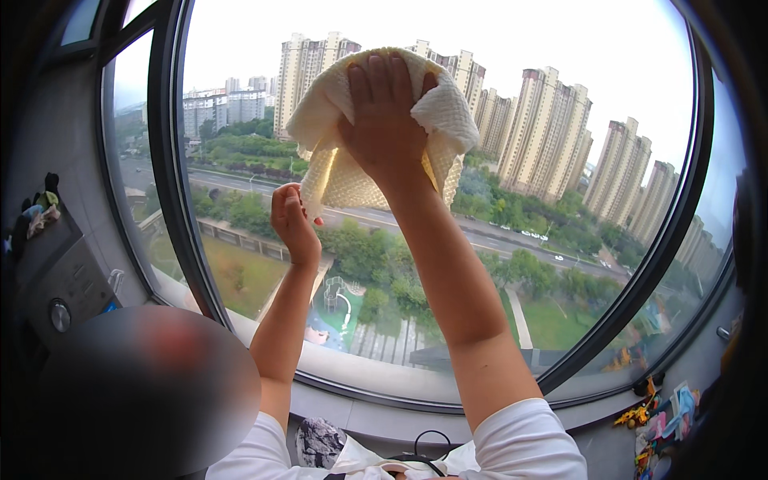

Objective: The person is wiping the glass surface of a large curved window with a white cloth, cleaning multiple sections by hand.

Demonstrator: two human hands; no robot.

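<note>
A cream-white textured cloth (358, 180) lies against the large window pane (256, 264), its lower part hanging loose. My right hand (388, 120) is raised high and pressed on the upper part of the cloth, fingers stretched out and flat. Below and to the left, my left hand (293, 220) pinches the cloth's hanging lower-left corner between thumb and fingers. The cloth's upper edge folds a little around my right hand, and light shines yellow through its thinner parts.
Dark window frames (178, 160) run up both sides of the pane, above a pale sill (360, 372). At left stands a grey appliance (72, 288) with a round dial; a blurred patch covers the area below. Colourful small items (664, 416) are piled at lower right.
</note>
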